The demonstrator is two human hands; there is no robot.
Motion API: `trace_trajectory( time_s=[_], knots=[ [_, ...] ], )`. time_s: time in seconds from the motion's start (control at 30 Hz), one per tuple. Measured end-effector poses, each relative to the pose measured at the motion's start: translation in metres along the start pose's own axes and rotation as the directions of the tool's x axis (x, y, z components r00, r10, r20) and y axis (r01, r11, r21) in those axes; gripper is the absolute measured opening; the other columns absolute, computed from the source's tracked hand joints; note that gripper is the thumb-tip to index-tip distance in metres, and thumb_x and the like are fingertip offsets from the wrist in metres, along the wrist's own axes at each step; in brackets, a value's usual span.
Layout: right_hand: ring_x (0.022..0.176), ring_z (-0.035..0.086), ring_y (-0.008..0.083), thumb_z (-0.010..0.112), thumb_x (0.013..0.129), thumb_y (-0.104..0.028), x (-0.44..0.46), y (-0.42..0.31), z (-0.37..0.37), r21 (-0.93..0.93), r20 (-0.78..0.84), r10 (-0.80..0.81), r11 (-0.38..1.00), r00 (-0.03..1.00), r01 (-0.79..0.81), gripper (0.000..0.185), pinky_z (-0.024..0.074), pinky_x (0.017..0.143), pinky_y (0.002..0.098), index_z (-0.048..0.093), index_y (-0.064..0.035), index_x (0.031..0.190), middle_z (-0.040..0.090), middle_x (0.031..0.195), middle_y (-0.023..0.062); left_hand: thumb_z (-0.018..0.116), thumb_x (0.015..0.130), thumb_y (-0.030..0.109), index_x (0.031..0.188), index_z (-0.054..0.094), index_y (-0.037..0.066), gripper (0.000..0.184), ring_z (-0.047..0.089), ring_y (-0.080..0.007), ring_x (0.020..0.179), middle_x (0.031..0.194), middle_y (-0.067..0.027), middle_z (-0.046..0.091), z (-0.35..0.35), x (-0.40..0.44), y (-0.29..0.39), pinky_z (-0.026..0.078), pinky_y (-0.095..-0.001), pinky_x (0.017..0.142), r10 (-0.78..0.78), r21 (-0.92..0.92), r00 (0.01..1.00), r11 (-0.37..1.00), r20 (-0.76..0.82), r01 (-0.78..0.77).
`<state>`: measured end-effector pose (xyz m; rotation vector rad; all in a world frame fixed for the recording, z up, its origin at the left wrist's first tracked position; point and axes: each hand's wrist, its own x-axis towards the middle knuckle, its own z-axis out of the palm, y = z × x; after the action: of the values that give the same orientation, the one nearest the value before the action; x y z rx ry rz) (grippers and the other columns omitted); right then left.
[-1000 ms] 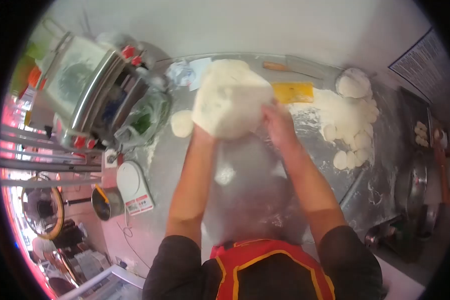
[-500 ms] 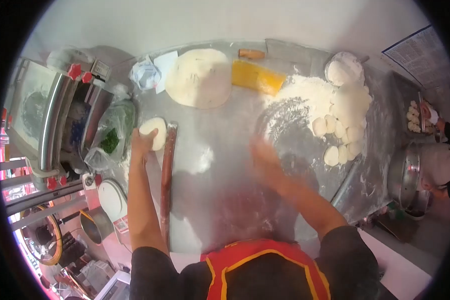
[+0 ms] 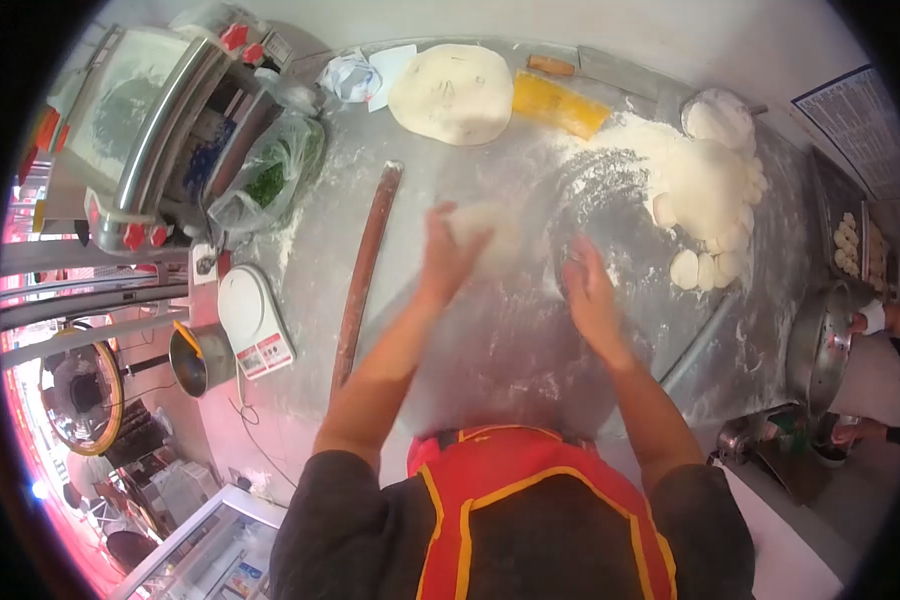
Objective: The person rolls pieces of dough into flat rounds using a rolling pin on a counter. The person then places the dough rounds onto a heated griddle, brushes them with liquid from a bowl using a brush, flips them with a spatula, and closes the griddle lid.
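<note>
Right of the rolling pin (image 3: 367, 275), over the counter (image 3: 520, 345), I have my left hand (image 3: 450, 252) spread at a blurred dough lump (image 3: 496, 222); I cannot tell whether it grips it. Farther from the pin, my right hand (image 3: 590, 290) is loosely open, empty. Past the pin's far tip lies flat dough (image 3: 452, 95).

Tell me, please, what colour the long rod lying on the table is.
The long rod is reddish-brown; it shows best in the head view.
</note>
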<state>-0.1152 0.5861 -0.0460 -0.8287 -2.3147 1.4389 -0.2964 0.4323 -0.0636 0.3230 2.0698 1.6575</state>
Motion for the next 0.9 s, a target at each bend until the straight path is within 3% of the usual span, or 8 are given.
trace_trajectory(
  time_s=[0.2,0.4,0.53,0.7,0.77,0.8,0.83,0.9],
  knots=[
    [0.122,0.051,0.0373,0.055,0.091,-0.018,0.009,0.051,0.076,-0.119,-0.079,0.049,0.991,0.996,-0.059,0.048,0.0388,0.104,0.0411,0.047,-0.0031,0.136,0.051,0.133,0.0226,0.069,0.083,0.014,0.132,0.049,0.000,0.054,0.062,-0.0284,0.103,0.118,-0.0173,0.061,0.049,-0.053,-0.065,0.051,-0.0364,0.087,0.340,0.524,0.940,0.794,0.037,-0.308],
    [0.127,0.045,0.0373,0.054,0.091,-0.023,-0.025,0.026,0.062,-0.306,-0.004,-0.056,0.951,0.998,0.052,0.048,0.0330,0.108,0.0454,0.047,-0.0043,0.135,0.050,0.135,0.0195,0.066,0.085,0.015,0.135,0.047,0.001,0.055,0.054,-0.0320,0.119,0.127,-0.0215,0.055,0.022,-0.093,-0.028,0.044,-0.0407,0.098,-0.167,0.100,0.978,0.983,0.124,0.155],
    [0.125,0.046,0.0358,0.057,0.089,-0.029,-0.021,0.002,0.074,-0.522,0.195,-0.509,0.670,0.838,0.528,0.052,0.0300,0.108,0.0524,0.048,-0.0038,0.134,0.051,0.134,0.0187,0.065,0.086,0.015,0.139,0.040,-0.002,0.062,0.041,-0.0393,0.131,0.139,-0.0240,0.046,-0.064,-0.127,-0.063,0.032,-0.0459,0.110,0.373,0.595,0.924,0.763,-0.087,-0.252],
    [0.123,0.049,0.0362,0.060,0.088,-0.036,-0.004,0.032,0.101,-0.555,0.240,-0.439,0.670,0.866,0.493,0.059,0.0326,0.104,0.0550,0.046,-0.0023,0.134,0.051,0.134,0.0200,0.063,0.080,0.010,0.128,0.048,-0.002,0.052,0.050,-0.0412,0.113,0.120,-0.0233,0.054,-0.151,-0.191,-0.072,0.041,-0.0467,0.097,0.064,0.758,0.913,0.582,-0.404,0.295],
    [0.129,0.043,0.0397,0.059,0.090,-0.038,0.003,0.051,0.112,-0.632,0.275,-0.572,0.499,0.773,0.593,0.054,0.0337,0.104,0.0536,0.047,-0.0049,0.131,0.049,0.135,0.0207,0.064,0.076,0.010,0.116,0.054,0.002,0.042,0.054,-0.0388,0.102,0.105,-0.0189,0.058,-0.160,-0.196,-0.098,0.043,-0.0485,0.090,0.253,0.829,0.888,0.518,-0.384,0.211],
    [0.133,0.039,0.0404,0.058,0.091,-0.037,0.001,0.041,0.111,-0.622,0.273,-0.378,0.632,0.885,0.462,0.049,0.0300,0.108,0.0559,0.048,-0.0114,0.132,0.043,0.143,0.0209,0.063,0.076,0.011,0.114,0.056,0.004,0.039,0.056,-0.0370,0.099,0.101,-0.0167,0.060,-0.164,-0.192,-0.103,0.044,-0.0491,0.088,0.110,0.781,0.901,0.549,-0.420,0.296],
    [0.135,0.036,0.0415,0.055,0.092,-0.038,0.004,0.058,0.110,-0.718,0.432,-0.404,0.387,0.806,0.578,0.053,0.0260,0.111,0.0560,0.045,-0.0119,0.137,0.037,0.148,0.0215,0.061,0.078,0.011,0.109,0.056,0.004,0.032,0.056,-0.0371,0.095,0.099,-0.0175,0.059,-0.163,-0.195,-0.105,0.045,-0.0491,0.085,0.243,0.796,0.866,0.553,-0.436,0.245],
    [0.135,0.035,0.0428,0.055,0.092,-0.038,-0.021,0.011,0.102,-0.733,0.293,-0.153,0.598,0.944,0.325,0.068,0.0251,0.112,0.0524,0.033,-0.0003,0.145,0.037,0.148,0.0223,0.059,0.080,0.012,0.102,0.055,0.005,0.023,0.056,-0.0368,0.094,0.098,-0.0175,0.058,-0.164,-0.193,-0.110,0.045,-0.0490,0.082,0.176,0.764,0.890,0.597,-0.422,0.244]
  ],
)
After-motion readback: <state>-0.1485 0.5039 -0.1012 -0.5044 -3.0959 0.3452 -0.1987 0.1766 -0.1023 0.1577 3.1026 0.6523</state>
